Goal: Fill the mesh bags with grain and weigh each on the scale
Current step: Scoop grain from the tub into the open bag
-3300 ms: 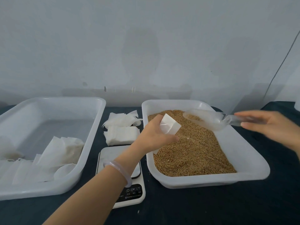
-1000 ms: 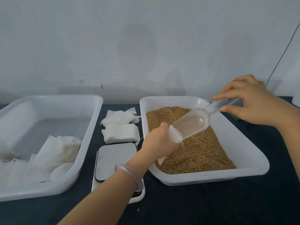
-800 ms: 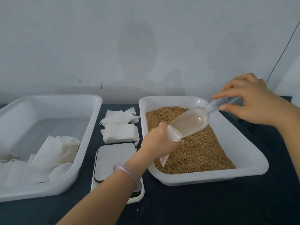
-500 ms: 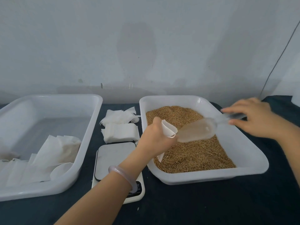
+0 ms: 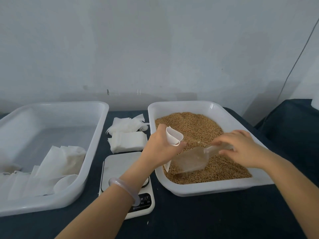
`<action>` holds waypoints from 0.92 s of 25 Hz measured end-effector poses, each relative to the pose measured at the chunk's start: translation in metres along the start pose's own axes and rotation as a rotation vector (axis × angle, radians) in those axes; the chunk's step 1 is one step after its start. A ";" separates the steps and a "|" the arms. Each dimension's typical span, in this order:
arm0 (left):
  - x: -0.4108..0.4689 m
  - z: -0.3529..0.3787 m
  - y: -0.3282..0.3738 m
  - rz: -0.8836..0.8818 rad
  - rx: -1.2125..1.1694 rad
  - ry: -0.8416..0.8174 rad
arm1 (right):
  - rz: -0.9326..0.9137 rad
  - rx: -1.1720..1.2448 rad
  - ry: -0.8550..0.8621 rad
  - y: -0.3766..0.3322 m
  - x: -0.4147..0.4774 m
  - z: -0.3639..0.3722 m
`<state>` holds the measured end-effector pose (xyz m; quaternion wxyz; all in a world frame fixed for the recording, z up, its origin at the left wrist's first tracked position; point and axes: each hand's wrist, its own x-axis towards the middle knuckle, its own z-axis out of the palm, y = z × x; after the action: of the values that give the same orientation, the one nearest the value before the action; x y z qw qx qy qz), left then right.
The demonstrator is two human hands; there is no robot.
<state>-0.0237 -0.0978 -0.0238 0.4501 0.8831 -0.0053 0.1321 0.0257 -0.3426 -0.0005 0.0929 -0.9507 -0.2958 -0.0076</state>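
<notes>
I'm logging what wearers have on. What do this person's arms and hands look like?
Both forearms are bare, no sleeves or gloves. A smooth, translucent pale bangle circles the left wrist. No rings show on the left hand or right hand.

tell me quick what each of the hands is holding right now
left hand: grips the mesh bag
right hand: grips the clear scoop, dipped in the grain

1. I see a dark worktop (image 5: 224,219) carrying everything.
2. The white scale (image 5: 120,164) sits toward the worktop's near edge.
3. Just behind the scale lie folded mesh bags (image 5: 127,142).
4. Left of the scale stands a white tub (image 5: 97,135).
5. Right of the scale stands a white tray of grain (image 5: 207,190).
</notes>
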 end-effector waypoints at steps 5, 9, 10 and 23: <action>-0.002 0.003 -0.001 0.003 0.022 -0.053 | 0.139 0.190 -0.002 0.022 -0.018 -0.018; -0.003 0.009 0.001 0.007 0.097 -0.089 | 0.184 0.268 0.078 0.033 -0.025 -0.040; -0.003 0.010 0.001 0.007 0.125 -0.084 | 0.178 0.285 0.113 0.035 -0.026 -0.048; 0.002 0.020 -0.004 0.054 0.351 -0.098 | -0.045 -0.185 0.180 -0.017 0.002 -0.095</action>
<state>-0.0170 -0.1114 -0.0374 0.2848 0.9530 -0.0278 0.0999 0.0219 -0.3449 0.0961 0.0309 -0.9437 -0.3057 -0.1223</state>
